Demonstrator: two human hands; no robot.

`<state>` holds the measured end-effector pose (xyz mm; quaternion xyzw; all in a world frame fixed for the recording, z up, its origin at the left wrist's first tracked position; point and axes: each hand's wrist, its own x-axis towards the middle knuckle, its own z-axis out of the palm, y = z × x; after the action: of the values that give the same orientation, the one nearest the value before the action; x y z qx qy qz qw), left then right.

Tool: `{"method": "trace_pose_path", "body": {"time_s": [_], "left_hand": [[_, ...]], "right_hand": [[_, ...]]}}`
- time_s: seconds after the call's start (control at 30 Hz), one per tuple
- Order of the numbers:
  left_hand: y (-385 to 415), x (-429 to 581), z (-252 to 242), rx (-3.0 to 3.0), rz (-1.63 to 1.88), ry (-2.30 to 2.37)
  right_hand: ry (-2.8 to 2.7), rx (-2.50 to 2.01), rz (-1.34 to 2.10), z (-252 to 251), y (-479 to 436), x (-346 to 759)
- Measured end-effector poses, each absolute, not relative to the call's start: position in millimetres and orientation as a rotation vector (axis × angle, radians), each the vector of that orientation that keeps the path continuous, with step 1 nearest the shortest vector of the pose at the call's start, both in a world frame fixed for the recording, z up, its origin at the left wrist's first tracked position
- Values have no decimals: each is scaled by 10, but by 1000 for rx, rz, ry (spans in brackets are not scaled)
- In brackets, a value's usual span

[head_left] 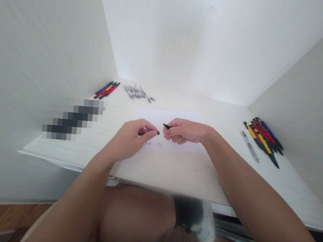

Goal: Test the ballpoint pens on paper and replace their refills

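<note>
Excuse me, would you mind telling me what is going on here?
Over a white sheet of paper, a person's left hand pinches a slim black piece, while the right hand holds a pointed black piece apart from it. One group of colored pens lies at the left, another at the right beside a clear pen.
</note>
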<state>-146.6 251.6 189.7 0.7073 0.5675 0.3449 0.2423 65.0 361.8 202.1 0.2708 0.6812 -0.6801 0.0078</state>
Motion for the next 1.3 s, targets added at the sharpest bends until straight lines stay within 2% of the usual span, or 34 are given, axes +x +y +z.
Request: {"method": "trace_pose_path", "body": {"time_s": [0.47,0.73,1.03,1.17,1.3], "left_hand": [[2521,-1333,1882,1902,1006,1523],[2507,-1262,1895,1792,1055,1494],[2515,-1158,1923,1573,1146,1372],[2503,-1094,1938,1420,1226,1368],[2508,-1038,1855,1281,1201,1285]], "right_hand": [[2347,804,-1947,1980,3696,703],[2462,819,-2008,1915,3707,652],[2410,994,-2340,1949,3648,579],[2254,1082,-2690,2008,3657,559],[2073,913,-3141,2120,3688,579]]}}
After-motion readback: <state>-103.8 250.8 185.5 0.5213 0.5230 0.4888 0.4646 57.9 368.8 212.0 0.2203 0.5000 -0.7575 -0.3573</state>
